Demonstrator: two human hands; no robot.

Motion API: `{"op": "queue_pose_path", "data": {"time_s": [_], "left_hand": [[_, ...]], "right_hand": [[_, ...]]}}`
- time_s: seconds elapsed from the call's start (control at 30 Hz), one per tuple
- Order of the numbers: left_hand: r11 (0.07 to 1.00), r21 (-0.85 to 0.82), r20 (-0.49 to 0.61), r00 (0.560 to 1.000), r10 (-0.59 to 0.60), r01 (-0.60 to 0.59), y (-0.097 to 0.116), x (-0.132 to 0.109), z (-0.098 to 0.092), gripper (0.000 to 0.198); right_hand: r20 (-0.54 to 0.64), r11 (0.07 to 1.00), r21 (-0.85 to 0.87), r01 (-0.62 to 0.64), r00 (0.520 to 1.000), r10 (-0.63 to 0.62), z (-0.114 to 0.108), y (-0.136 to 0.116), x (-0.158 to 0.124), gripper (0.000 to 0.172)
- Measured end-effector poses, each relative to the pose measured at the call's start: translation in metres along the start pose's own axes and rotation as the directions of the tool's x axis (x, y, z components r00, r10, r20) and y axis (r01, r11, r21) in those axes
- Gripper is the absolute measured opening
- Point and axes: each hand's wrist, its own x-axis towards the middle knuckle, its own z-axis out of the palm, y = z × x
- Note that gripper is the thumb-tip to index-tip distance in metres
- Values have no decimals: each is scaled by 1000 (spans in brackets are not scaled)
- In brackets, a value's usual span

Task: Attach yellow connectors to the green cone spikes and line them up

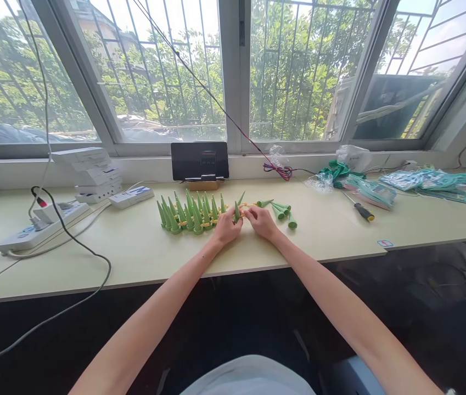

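Work surface: pale cream tabletop, long, set under a row of barred windows with green trees and daylight beyond. Centre, towards the sill: cluster of green cones, upright, points up, seated in rows on a yellow frame that shows between their bases. Left hand: at the right end of the cluster, fingers drawn in narrow around 1 green cone, which stands upright at the end of the frame. Right hand: touching the left, fingers curled in close at the same spot; whether they grip the cone or the frame cannot be told. Just right of the right hand: loose cones, about 4, lying on their sides on the tabletop. Behind the cluster: dark tablet, leaning on a wooden stand against the sill. Left part: white power strip with a black cable running off the front edge; stack of white boxes beyond it. Right part: screwdriver with black-and-yellow handle, lying flat, well apart from the hands; clear plastic bags; red-and-black wires coming down across the window; green packets spread along the far edge.
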Motion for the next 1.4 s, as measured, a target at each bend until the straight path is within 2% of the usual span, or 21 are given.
{"op": "queue_pose_path", "data": {"time_s": [0.3, 0.5, 0.77, 0.93, 1.03, 1.2, 1.4], "left_hand": [[999, 42, 47, 999, -18, 16, -4, 2, 2, 29], [991, 100, 97, 991, -97, 87, -8, 4, 2, 42], [993, 78, 113, 988, -101, 93, -8, 5, 0, 50], [997, -69, 101, 995, 26, -19, -8, 4, 2, 31], [992, -112, 87, 994, 64, -54, -8, 4, 3, 21], [990, -127, 87, 994, 65, -54, -7, 4, 4, 18], [985, -168, 76, 997, -16, 29, -6, 6, 3, 16]], "right_hand": [[-4, 999, -29, 20, 1000, -20, 2, 3, 0, 34], [-5, 1000, -22, 16, 1000, -16, 2, 5, 0, 36], [0, 1000, -21, 12, 1000, -12, 2, 6, 1, 36], [-32, 999, -36, 0, 1000, -1, 1, 5, 2, 36], [-49, 999, -36, -14, 999, 12, 1, 5, 2, 36], [-42, 999, -29, -21, 999, 20, 0, 5, 2, 35], [-3, 997, 80, -15, 1000, 15, -1, 2, 1, 22]]}}
